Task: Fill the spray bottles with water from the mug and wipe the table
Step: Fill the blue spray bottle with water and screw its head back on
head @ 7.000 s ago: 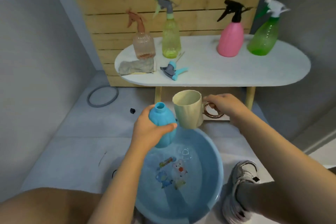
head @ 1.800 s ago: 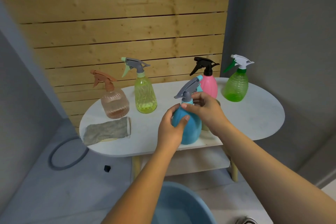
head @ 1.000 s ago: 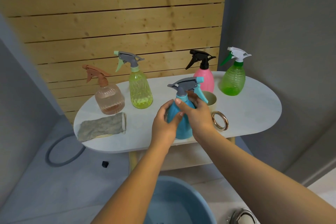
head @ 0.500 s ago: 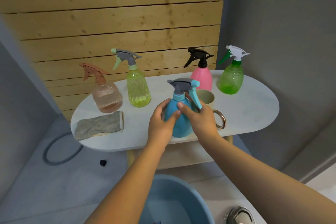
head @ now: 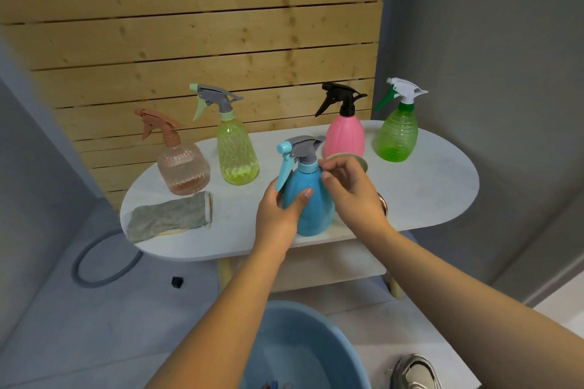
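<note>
Both hands [head: 278,215] around blue bottle [head: 311,199], right fingers [head: 331,169] seemingly touching neck

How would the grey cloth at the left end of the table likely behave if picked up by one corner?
The grey cloth lies flat and rumpled on the table, so it would probably hang limp rather than hold its shape. It looks thin, so likely light. It should not roll or tip; pushed, it would probably bunch up.

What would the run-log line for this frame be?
step: screwing sprayer onto blue spray bottle | left hand: grips bottle body | right hand: at neck | bottle: upright on table | cloth: untouched
</note>
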Demonstrator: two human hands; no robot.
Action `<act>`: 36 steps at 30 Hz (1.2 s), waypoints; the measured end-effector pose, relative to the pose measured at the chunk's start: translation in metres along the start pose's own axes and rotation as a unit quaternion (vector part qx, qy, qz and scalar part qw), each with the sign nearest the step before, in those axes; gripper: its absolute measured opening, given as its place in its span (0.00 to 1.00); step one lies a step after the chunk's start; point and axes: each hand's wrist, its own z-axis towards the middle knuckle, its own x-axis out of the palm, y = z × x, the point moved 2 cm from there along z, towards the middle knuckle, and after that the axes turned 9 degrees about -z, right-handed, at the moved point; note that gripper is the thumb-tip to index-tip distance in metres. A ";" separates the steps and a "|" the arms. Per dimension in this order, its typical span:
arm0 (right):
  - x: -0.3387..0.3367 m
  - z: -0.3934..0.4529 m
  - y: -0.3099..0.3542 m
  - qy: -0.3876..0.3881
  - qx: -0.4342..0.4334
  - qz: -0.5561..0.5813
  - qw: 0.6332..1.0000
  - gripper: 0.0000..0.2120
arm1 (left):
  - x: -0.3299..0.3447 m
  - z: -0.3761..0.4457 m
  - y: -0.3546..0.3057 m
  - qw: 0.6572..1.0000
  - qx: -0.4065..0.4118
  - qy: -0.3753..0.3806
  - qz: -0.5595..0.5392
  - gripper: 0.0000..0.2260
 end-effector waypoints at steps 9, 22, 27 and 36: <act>0.002 0.031 0.007 0.081 0.076 -0.003 0.994 0.10 | -0.002 0.000 0.000 1.000 0.008 0.001 0.021 0.22; 0.007 0.034 0.005 0.012 0.065 -0.022 0.998 0.18 | -0.002 0.004 0.002 1.000 0.003 0.000 0.008 0.21; 0.015 0.025 0.005 0.064 0.059 0.002 0.996 0.04 | -0.003 0.005 0.004 1.000 -0.007 -0.001 0.002 0.21; 0.017 0.017 -0.009 -0.027 0.158 0.086 0.983 0.15 | -0.002 0.003 0.007 1.000 -0.008 -0.011 -0.023 0.19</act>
